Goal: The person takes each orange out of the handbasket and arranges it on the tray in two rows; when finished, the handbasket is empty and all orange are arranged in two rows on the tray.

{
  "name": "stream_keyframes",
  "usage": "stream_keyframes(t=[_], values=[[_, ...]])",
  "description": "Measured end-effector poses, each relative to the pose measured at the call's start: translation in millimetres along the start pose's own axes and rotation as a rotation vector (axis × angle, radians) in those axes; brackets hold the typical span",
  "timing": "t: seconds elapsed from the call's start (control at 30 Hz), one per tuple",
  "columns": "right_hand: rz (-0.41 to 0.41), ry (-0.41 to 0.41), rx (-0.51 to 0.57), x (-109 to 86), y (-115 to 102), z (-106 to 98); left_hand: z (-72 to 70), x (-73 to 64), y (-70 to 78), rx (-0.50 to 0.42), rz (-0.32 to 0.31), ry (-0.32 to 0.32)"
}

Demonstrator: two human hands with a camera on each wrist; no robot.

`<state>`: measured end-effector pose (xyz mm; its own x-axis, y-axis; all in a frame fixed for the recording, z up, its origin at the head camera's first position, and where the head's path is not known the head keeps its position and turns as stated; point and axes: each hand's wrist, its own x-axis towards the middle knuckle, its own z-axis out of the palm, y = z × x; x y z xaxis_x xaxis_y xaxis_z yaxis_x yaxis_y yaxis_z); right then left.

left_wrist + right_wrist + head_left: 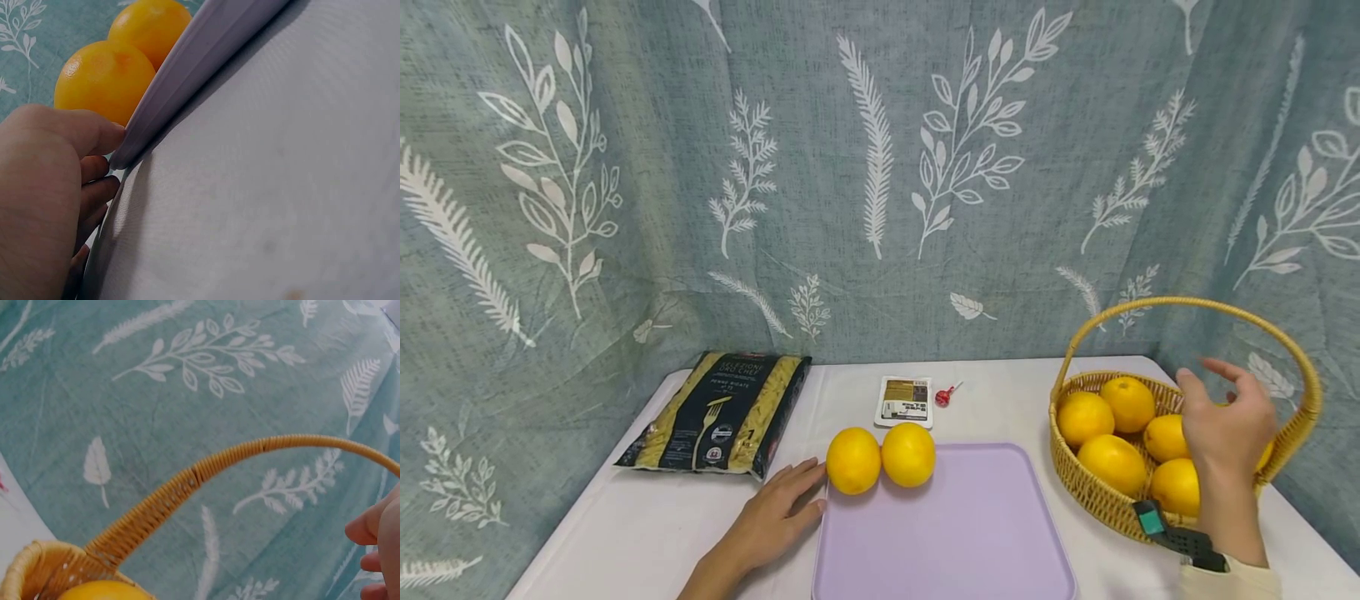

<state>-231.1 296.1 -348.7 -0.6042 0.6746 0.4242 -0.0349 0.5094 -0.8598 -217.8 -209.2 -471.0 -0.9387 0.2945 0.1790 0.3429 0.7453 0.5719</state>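
Observation:
Two oranges [853, 461] sit side by side at the upper left corner of a lilac tray [947, 525]. My left hand [775, 521] rests at the tray's left edge, its fingertips right at the corner beside the nearer orange; the left wrist view shows the thumb against the tray's rim [147, 115]. Over the right side of a wicker basket [1090, 500] hangs my right hand [1228, 421], holding nothing, fingers loosely bent. Several oranges [1112, 464] lie in that basket, some partly hidden by the hand and wrist. Its arched handle [262, 449] rises in front of the right hand.
A bag of penne pasta [718, 417] lies at the back left of the white-covered table. Behind the tray are a small flat packet [904, 402] and a red lollipop [943, 397]. A green leaf-patterned curtain [820, 183] encloses the back and sides.

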Motion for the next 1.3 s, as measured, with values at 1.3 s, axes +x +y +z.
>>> stream_keyframes(t=[1.3], values=[[0.184,-0.121,-0.268,5.7,15.3,-4.4,0.0,-0.9,-0.3,0.009,0.011,0.008]])
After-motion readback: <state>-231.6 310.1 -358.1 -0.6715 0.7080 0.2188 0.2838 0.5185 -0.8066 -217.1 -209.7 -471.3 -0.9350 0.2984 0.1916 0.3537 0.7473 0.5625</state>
